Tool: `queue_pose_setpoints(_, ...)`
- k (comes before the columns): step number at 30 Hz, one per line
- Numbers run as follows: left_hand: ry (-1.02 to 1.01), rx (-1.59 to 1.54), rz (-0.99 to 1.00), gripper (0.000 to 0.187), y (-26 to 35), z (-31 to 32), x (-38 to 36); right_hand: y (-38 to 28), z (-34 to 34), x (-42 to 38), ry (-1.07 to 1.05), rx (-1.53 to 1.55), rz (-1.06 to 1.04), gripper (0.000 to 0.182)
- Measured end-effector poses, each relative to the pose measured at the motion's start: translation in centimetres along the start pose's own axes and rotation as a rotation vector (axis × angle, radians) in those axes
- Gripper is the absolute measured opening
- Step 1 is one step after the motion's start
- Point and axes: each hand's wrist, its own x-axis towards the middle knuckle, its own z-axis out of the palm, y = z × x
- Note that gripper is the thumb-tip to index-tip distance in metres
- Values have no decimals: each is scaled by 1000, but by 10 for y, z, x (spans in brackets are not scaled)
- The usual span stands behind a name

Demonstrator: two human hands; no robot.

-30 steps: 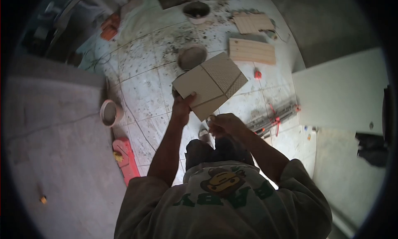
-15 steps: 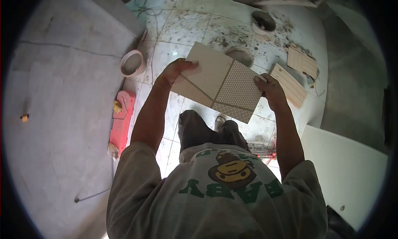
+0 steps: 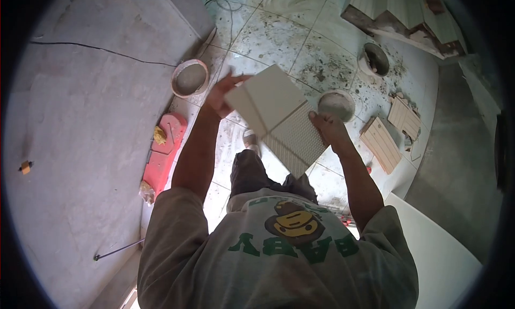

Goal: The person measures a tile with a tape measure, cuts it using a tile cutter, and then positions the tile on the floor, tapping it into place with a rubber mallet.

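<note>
A square tile (image 3: 284,116) with a patterned, lined face is held up in front of my body. My right hand (image 3: 328,128) grips its right edge, thumb on top of the face. At the tile's upper left edge is my left hand (image 3: 221,96), with its fingers spread and slightly blurred; the palm side lies close against the edge. Whether the left fingers bear any of the tile's weight is unclear. Below the tile are my legs and one shoe (image 3: 250,139) on the tiled floor.
Left stand a bucket (image 3: 190,78) and a red case (image 3: 166,148) with a yellow lump on it. Right of the tile are another bucket (image 3: 337,105), a dark bucket (image 3: 374,60) and stacked ribbed pieces (image 3: 381,144). Steps (image 3: 402,17) rise at the upper right.
The tile has turned and shifted slightly left. My left hand has loosened from a grip to spread fingers, and my right hand has moved left and down. The view has shifted too.
</note>
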Motion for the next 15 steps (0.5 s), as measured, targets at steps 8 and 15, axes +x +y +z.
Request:
queue_pose_setpoints(8, 557, 98, 33, 69, 67, -61, -39, -19, 56, 138, 478, 216, -76, 51)
queue_pose_setpoints(15, 516, 113, -45, 54, 65, -41, 70, -112, 76, 174, 469, 48, -59, 52)
